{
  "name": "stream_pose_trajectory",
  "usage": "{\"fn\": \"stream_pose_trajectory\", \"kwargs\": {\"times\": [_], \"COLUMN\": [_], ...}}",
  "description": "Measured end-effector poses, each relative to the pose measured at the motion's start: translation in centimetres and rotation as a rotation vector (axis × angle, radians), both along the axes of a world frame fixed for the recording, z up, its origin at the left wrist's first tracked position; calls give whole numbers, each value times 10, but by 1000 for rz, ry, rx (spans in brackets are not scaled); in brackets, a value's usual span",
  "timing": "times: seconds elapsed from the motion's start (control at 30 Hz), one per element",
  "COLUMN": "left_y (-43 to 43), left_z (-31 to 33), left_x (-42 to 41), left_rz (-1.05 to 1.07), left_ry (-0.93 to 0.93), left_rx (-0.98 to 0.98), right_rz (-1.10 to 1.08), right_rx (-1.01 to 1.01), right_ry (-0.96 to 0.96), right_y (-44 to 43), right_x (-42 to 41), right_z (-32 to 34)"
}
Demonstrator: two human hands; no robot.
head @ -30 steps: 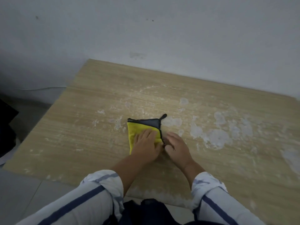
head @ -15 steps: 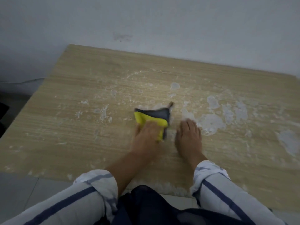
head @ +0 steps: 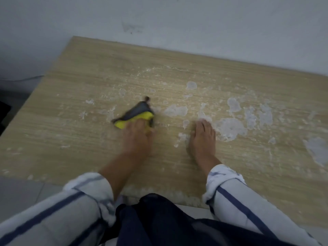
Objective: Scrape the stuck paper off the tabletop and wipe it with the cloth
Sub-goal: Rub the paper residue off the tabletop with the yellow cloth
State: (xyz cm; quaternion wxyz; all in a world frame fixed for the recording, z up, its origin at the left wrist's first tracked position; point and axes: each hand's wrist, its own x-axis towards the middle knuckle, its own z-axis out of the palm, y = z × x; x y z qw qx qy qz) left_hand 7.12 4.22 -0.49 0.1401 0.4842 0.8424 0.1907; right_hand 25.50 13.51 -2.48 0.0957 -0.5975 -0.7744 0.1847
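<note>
Head view: left hand presses the yellow-grey cloth on the tabletop centre, fingers laid over its near part, blurred; cloth pokes out far-left of fingers; right hand flat, fingers straight, touching the stuck paper patch to its right

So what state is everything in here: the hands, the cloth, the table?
Tabletop, smeared with white residue.
Stuck paper, white patches, not yet removed.
Cloth, folded over, lying on the tabletop.
Left hand, pressing on the cloth, blurred.
Right hand, flat on the tabletop, holding nothing.
</note>
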Motion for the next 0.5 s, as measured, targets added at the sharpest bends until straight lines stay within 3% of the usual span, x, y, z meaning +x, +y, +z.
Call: {"fn": "stream_pose_trajectory", "kwargs": {"times": [0.07,0.13,0.23,0.4,0.5], "left_y": [-17,-41,-59,-46,-33], "left_z": [-4,-8,-19,-13,3], "left_x": [46,65,25,-62,-42], "left_rz": [-278,-423,-321,82,-5], "left_ry": [48,152,108,92,129], "left_rx": [-110,-176,-246,-86,-79], "right_rz": [8,34,50,86,163], "right_rx": [-13,-15,-4,6,19], "right_ry": [24,2,-12,26,51], "right_y": [0,-2,-3,-8,-11], "right_x": [-8,-13,-16,-38,-62], "right_z": [0,-2,-4,0,0]}}
